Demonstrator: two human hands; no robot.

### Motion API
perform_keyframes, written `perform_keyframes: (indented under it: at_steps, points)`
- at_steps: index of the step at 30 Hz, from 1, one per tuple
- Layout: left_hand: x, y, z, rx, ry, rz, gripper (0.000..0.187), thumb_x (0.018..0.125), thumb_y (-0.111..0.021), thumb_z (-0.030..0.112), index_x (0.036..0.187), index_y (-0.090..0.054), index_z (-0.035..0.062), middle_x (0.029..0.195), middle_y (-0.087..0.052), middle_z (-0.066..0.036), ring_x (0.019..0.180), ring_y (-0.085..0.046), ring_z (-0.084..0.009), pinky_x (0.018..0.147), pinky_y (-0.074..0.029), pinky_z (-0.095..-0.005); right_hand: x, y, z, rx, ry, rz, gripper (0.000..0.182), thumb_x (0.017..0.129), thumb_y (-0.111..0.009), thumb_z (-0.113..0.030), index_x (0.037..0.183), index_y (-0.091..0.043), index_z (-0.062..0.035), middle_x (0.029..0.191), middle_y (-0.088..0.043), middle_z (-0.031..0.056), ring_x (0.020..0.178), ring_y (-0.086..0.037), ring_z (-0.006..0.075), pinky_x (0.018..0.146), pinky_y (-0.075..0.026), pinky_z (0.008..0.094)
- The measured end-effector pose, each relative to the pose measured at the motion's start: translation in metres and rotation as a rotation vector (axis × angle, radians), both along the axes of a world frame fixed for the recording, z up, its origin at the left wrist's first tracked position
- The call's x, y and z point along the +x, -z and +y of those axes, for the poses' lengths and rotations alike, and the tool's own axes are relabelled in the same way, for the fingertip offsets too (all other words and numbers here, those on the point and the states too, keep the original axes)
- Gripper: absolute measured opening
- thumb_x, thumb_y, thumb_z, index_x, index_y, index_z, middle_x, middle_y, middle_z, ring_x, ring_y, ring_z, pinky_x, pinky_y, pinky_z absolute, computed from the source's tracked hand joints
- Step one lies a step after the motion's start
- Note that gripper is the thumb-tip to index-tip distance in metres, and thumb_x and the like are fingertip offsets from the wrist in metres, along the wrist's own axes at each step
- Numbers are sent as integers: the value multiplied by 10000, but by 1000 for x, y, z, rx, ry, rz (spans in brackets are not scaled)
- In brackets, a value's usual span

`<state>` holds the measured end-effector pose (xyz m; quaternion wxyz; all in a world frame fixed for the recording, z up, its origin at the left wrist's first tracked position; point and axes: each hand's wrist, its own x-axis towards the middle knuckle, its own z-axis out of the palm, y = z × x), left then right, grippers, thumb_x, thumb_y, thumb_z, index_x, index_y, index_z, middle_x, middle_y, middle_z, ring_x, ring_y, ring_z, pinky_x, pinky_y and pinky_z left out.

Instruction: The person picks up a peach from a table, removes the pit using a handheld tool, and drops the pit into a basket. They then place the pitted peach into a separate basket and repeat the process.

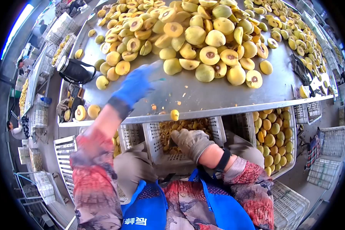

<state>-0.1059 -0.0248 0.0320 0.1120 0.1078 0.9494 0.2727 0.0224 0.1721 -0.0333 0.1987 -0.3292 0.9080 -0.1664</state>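
My left hand (136, 84), in a blue glove, is over the metal table (141, 103), left of the near edge of a pile of halved yellow fruit (209, 55). Motion smears its fingers; a small green thing shows beside them. My right hand (191, 142), in a grey work glove, hangs over a white crate (153, 143) of small fruit scraps (199, 124) below the table edge. Its fingers are curled together, and what they hold, if anything, is hidden. A small yellow piece (174, 115) shows at the table's front edge.
A black and white flask-like object (76, 70) lies at the table's left. Under the table on the right is a crate of fruit (272, 134). More crates (327, 153) stand at the right. Another person (17, 130) is at the far left.
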Motion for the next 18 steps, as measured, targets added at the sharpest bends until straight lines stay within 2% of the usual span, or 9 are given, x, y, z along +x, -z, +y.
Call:
perform_keyframes:
  at_steps: [4, 7, 8, 11, 14, 15, 17, 18]
  points:
    - [-60, 51, 42, -219, 110, 109, 733, 730, -691, 382, 1345, -403, 106, 1120, -539, -247, 1004, -558, -362, 856, -456, -429, -1, 1, 9, -97, 32, 69, 106, 845, -477, -157, 928, -513, -100, 800, -596, 124, 666, -632, 325, 538, -500, 451]
    - [-69, 66, 56, -393, 45, 146, 728, 716, -690, 415, 1324, -428, 112, 1105, -536, -267, 1025, -534, -402, 878, -436, -450, -9, -14, 12, -91, 33, -45, 144, 865, -468, -141, 961, -549, -70, 874, -626, 138, 780, -657, 298, 616, -538, 400]
    - [-65, 68, 57, -349, -1, 168, 665, 711, -691, 395, 1263, -468, 100, 1095, -540, -268, 1043, -521, -417, 893, -424, -457, -7, -9, 13, -129, 48, -63, 132, 840, -468, -130, 953, -504, -73, 841, -600, 157, 719, -628, 351, 577, -504, 459]
    - [-59, 70, 43, -287, 9, 156, 590, 702, -692, 383, 1178, -510, 86, 1075, -549, -261, 1017, -529, -408, 889, -428, -454, -12, -17, 9, -105, 54, -210, 158, 824, -514, -149, 959, -501, -67, 870, -608, 169, 765, -620, 368, 626, -501, 468]
    - [-55, 86, 11, -169, 47, 275, 449, 737, -670, 300, 1092, -539, 59, 1025, -586, -211, 918, -585, -343, 804, -479, -426, -14, -20, 9, -178, 43, -240, 223, 803, -555, -148, 994, -532, -35, 970, -624, 179, 888, -622, 362, 734, -509, 444]
    - [-50, 80, 2, 76, -32, 126, 407, 751, -656, 265, 1077, -543, 49, 1010, -595, -189, 889, -597, -315, 769, -489, -405, -18, -28, 10, -204, 93, -304, 260, 778, -598, -175, 988, -530, -38, 953, -618, 196, 887, -611, 377, 748, -496, 445]
    - [-42, 62, -15, 560, -196, -173, 326, 779, -628, 194, 1049, -551, 28, 980, -613, -144, 831, -621, -260, 699, -510, -364, -17, -26, 13, -476, 223, -276, 286, 780, -617, -186, 1013, -519, -54, 928, -619, 201, 875, -609, 381, 743, -491, 444]
    - [-34, 61, -24, 785, -263, -189, 310, 829, -592, 147, 1094, -543, -6, 1007, -621, -112, 862, -636, -223, 706, -536, -345, -17, -26, 14, -626, 289, -282, 348, 764, -652, -206, 1053, -505, -80, 899, -622, 203, 851, -608, 389, 741, -490, 446]
